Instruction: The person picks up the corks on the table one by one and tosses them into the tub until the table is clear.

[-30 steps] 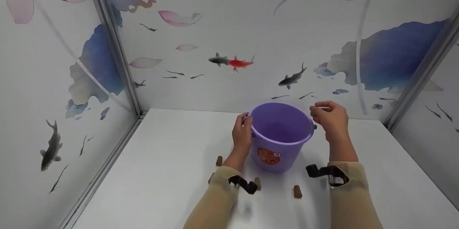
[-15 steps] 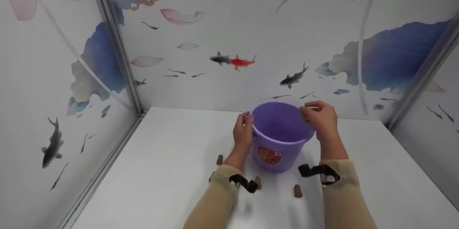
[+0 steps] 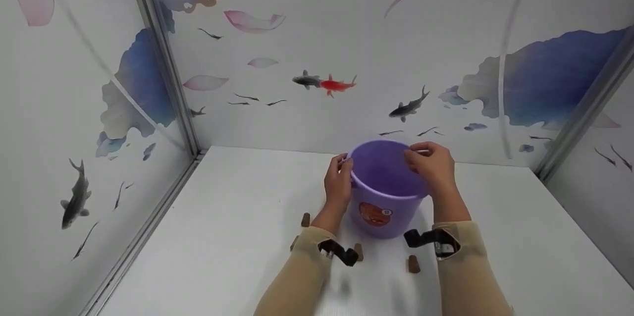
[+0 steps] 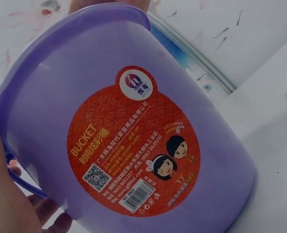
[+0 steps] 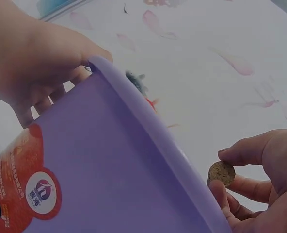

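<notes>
A purple plastic bucket [image 3: 406,214] with a red round label [image 4: 134,150] stands upright on the white table. My left hand [image 3: 338,184] grips its left side, thumb at the rim and fingers on the outside by the thin handle [image 4: 27,184]. My right hand [image 3: 436,167] is over the bucket's right rim. Between thumb and fingers it pinches a small brown cork [image 5: 221,173], seen end-on in the right wrist view and hidden by the fingers in the head view.
Several more corks lie on the table [image 3: 237,237] in front of the bucket: one cork [image 3: 413,264] to the right, another cork [image 3: 359,252] near the middle, a third cork [image 3: 306,219] by the left forearm. White panels with painted fish [image 3: 337,84] enclose the table.
My right hand has moved left, from outside the bucket's right side to over its rim and opening. The left hand keeps its grip, and the bucket stays in place.
</notes>
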The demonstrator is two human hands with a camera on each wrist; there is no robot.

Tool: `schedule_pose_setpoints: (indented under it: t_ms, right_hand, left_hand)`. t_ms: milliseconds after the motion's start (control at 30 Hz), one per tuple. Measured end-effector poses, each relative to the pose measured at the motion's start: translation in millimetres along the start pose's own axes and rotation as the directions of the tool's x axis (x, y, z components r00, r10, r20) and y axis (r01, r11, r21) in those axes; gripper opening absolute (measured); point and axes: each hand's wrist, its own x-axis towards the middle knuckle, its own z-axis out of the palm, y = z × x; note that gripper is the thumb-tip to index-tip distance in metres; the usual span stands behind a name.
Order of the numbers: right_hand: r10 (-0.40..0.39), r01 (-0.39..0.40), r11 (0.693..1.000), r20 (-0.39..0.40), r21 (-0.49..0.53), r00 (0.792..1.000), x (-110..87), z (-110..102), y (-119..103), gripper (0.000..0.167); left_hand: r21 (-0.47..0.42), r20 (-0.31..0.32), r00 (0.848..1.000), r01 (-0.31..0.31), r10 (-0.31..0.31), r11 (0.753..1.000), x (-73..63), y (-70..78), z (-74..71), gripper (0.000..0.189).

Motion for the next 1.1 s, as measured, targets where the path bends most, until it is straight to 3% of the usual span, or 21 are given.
schedule_pose_setpoints:
  t_ms: [433, 867, 1100]
  right_hand:
    - [-0.009, 0.01, 0.998, 0.016, -0.067, 1.0, -3.4, 10.5, -0.1, 0.039]
    - [-0.156, 0.144, 0.971, -0.052, -0.19, 0.986, -8.9, 19.9, 0.4, 0.033]
    - [-0.163, 0.15, 0.964, -0.044, -0.217, 0.986, -12.1, 19.9, -2.6, 0.035]
  left_hand:
    - [-0.005, 0.007, 1.0, 0.013, -0.013, 1.0, 1.1, -0.6, -0.7, 0.046]
    - [-0.006, 0.002, 1.0, -0.008, 0.008, 1.0, 0.6, -2.2, -1.9, 0.047]
    - [-0.004, 0.011, 1.0, -0.008, 0.008, 1.0, 0.4, -2.9, -2.0, 0.048]
